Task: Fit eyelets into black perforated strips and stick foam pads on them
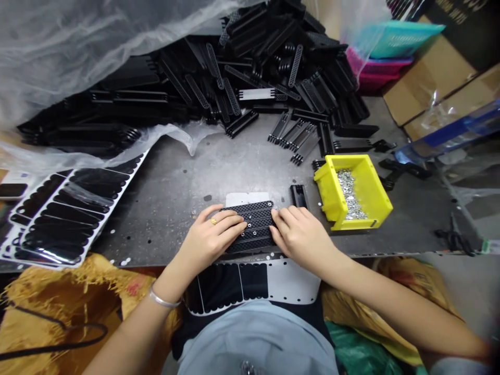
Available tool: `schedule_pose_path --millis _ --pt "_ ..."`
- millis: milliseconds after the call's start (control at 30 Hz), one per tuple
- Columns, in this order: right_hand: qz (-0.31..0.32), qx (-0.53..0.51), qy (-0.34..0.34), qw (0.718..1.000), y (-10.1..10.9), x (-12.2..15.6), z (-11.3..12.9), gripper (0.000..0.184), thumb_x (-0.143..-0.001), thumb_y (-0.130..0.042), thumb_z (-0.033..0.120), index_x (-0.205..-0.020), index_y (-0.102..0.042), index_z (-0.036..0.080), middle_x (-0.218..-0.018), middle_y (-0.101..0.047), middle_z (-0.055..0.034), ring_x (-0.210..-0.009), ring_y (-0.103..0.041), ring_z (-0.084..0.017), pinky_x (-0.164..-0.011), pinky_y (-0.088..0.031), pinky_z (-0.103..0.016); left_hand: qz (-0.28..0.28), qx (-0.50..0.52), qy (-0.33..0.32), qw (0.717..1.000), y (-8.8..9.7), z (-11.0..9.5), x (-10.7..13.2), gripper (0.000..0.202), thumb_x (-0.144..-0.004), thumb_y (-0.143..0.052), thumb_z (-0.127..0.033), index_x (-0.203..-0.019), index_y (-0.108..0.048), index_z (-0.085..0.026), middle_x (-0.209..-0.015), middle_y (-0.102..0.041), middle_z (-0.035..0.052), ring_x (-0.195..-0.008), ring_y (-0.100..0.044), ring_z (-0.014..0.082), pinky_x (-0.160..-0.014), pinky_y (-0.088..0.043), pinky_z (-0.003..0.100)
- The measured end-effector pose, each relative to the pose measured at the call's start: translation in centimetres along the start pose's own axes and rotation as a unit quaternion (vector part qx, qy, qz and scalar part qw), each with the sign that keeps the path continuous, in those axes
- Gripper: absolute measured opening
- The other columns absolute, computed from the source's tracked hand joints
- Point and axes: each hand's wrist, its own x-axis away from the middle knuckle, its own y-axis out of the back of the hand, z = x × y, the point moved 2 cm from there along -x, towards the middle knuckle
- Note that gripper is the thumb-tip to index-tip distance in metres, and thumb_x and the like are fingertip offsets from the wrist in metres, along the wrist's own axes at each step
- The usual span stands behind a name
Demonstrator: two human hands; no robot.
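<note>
A row of black textured strips (pixel 257 225) lies side by side at the front edge of the grey workbench, with several small silvery metal pieces on top. My left hand (pixel 213 234), with a ring on one finger, is closed over the left ends of the strips, its fingertips reaching across them. At the right ends, the bent fingers of my right hand (pixel 300 234) hold the strips' edge. A white piece (pixel 247 198) shows just behind the strips. Close to my right hand stands a short black part (pixel 298 196). My left thumb is hidden.
A yellow bin (pixel 380 200) of small silvery pieces stands to the right. Black parts (pixel 269 47) are heaped at the back under plastic sheeting (pixel 78 36). Sheets of black stickers (pixel 74 208) lie left; another sheet (pixel 292 281) rests on my lap. Scissors (pixel 453 237) lie far right.
</note>
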Motion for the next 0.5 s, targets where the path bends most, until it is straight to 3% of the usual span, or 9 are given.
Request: schedule_pose_path --millis 133,233,367,500 --pt "-0.024 -0.018 0.072 0.997 0.4 -0.7 -1.4 0.026 -0.105 -0.055 0.024 -0.098 -0.075 0.009 -0.087 -0.069 -0.0096 -0.085 -0.058 -0.024 -0.080 -0.042 -0.037 -0.012 -0.014 0.018 1.000 0.8 0.1 1.7 0.020 -0.099 -0.068 -0.017 -0.118 -0.071 -0.021 -0.114 -0.081 0.0011 -0.108 -0.074 0.0194 -0.107 -0.046 0.042" --pt "-0.052 -0.069 0.062 0.994 0.4 -1.5 -2.3 0.020 -0.104 -0.057 0.020 -0.098 -0.075 0.013 -0.091 -0.071 -0.0081 -0.086 -0.058 -0.022 -0.079 -0.040 -0.036 -0.018 -0.042 0.027 0.999 1.2 -0.1 2.6 0.025 -0.097 -0.070 -0.016 -0.121 -0.071 -0.021 -0.116 -0.081 0.0007 -0.109 -0.074 0.0207 -0.107 -0.046 0.043" --pt "-0.064 -0.176 0.059 0.981 -0.6 -2.7 -0.5 0.017 -0.105 -0.059 0.025 -0.103 -0.074 0.017 -0.087 -0.070 -0.0035 -0.080 -0.056 -0.018 -0.073 -0.036 -0.033 -0.040 -0.085 0.032 0.995 1.4 -0.6 3.0 0.023 -0.095 -0.074 -0.017 -0.117 -0.072 -0.021 -0.115 -0.082 -0.0001 -0.107 -0.075 0.0227 -0.107 -0.046 0.045" --pt "-0.062 -0.186 0.069 0.978 -1.3 -2.6 0.3 0.018 -0.103 -0.061 0.023 -0.093 -0.074 0.017 -0.083 -0.069 -0.0023 -0.079 -0.054 -0.018 -0.072 -0.034 -0.033 -0.034 -0.096 0.036 0.994 1.5 -1.3 3.0 0.022 -0.094 -0.075 -0.018 -0.116 -0.073 -0.019 -0.115 -0.082 0.0005 -0.107 -0.075 0.0228 -0.107 -0.047 0.044"
